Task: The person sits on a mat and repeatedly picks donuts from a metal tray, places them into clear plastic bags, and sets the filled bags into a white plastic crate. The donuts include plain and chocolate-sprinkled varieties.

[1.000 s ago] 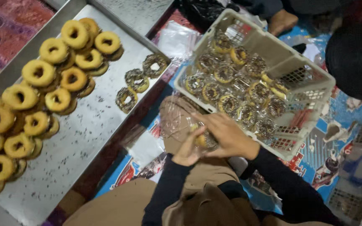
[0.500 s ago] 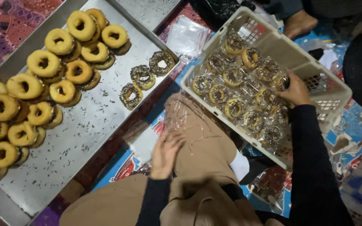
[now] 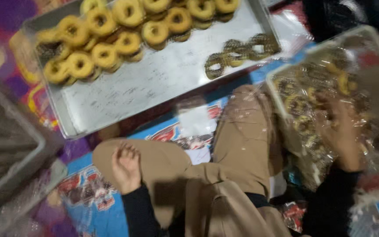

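Note:
My left hand (image 3: 126,166) rests on my tan trouser leg (image 3: 167,166), fingers slightly curled and holding nothing. My right hand (image 3: 343,131) is blurred; it reaches into the white plastic basket (image 3: 281,83) among several clear-wrapped doughnuts (image 3: 299,105). Whether it grips one cannot be made out. A long metal tray (image 3: 154,87) lies beyond my knees. Several plain yellow doughnuts (image 3: 128,41) sit at its left and far side, and a few dark-topped ones (image 3: 237,52) at its right end.
A small stack of clear plastic bags (image 3: 194,120) lies on the blue patterned mat (image 3: 88,193) between my legs and the tray. A grey container (image 3: 9,145) stands at the left edge. The whole view is motion-blurred.
The view has swung left and tilted. My left hand has come off the plastic bags and settled on my leg. My right hand stays at the basket.

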